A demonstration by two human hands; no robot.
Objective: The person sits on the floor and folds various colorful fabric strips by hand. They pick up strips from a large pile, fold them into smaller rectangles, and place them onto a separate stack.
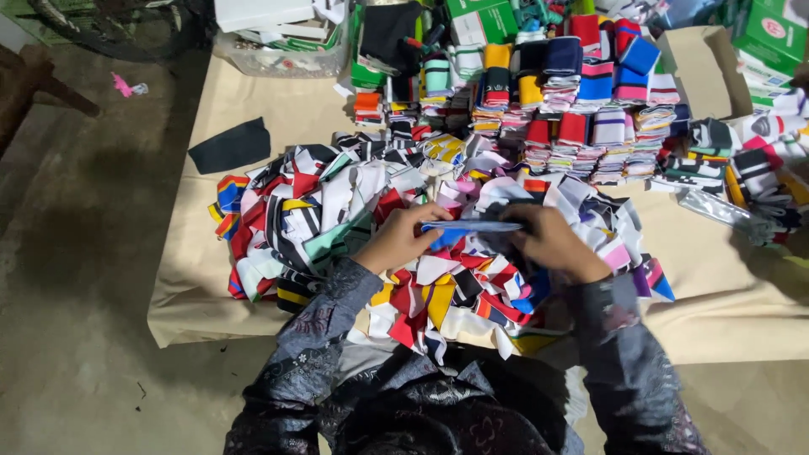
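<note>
Blue, flat and narrow, the folded fabric strip (472, 226) is stretched between our two hands above a loose heap of multicoloured printed fabric pieces (337, 211). Our left hand (403, 240) pinches the strip's end at 9 o'clock; our right hand (552, 243) closes its fingers on the end at 3 o'clock. At 12 o'clock from the hands we see neat stacks of folded striped knit bands (573, 126) in rows. A flat black fabric piece (229, 145) lies apart at 10 o'clock on the tan paper sheet (194, 278) that covers the floor. Green cardboard boxes (771, 34) stand at 2 o'clock, near the upper corner.
</note>
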